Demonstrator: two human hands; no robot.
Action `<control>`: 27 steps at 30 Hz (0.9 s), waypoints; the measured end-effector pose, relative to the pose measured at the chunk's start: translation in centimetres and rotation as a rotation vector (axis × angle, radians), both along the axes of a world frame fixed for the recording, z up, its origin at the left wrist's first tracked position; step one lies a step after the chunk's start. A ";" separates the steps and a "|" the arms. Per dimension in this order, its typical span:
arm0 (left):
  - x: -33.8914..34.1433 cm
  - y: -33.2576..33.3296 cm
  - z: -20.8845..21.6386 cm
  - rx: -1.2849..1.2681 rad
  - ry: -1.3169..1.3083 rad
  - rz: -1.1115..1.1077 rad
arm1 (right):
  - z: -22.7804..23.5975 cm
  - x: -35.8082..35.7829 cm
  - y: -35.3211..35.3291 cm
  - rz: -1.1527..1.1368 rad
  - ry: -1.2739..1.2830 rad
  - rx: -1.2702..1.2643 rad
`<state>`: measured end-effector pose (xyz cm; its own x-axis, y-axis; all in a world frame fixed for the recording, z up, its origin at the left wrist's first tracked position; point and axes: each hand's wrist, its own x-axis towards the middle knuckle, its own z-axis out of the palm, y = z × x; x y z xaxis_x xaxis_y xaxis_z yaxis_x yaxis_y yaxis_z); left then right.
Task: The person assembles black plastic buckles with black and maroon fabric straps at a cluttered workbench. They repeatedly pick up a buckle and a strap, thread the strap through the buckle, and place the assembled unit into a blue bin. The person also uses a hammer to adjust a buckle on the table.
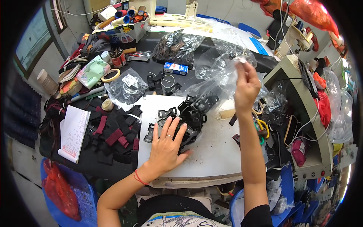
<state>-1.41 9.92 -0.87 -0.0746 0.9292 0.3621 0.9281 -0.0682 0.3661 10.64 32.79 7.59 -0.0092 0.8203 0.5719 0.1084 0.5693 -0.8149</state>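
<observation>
A pile of black plastic buckles (192, 115) lies on the white board (211, 159) in front of me. My left hand (167, 144) rests on the near left part of the pile, its fingers spread and pointing away from me. Raised to the right of the pile, my right hand (247, 87) pinches a clear plastic bag (221, 81) by its upper end. The bag hangs down toward the buckles, and some of them show through its film. Where its lower edge ends among the buckles is hard to make out.
Left of the board lie black and maroon strap pieces (113, 138) and an open notebook (75, 132). Beyond are a bagged dark bundle (127, 86), a tape roll (110, 75) and a small blue box (176, 69). Yellow-handled scissors (263, 128) and a machine housing (315, 140) flank the right.
</observation>
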 end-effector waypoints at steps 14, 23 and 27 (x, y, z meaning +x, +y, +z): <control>0.9 -4.5 -0.3 -0.047 -0.104 0.070 | -5.3 3.9 -15.2 0.393 -0.937 0.248; -0.1 -2.9 0.0 0.048 -0.126 0.074 | -7.2 5.5 -14.0 0.264 -0.800 0.251; 0.5 -4.9 0.7 0.158 -0.349 0.110 | -5.9 5.2 -15.2 0.312 -0.623 0.057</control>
<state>-0.90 4.97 -0.14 -0.3143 0.8437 0.4352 0.7545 -0.0562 0.6539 15.81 17.55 1.69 -0.5795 0.6948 0.4260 0.3704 0.6901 -0.6217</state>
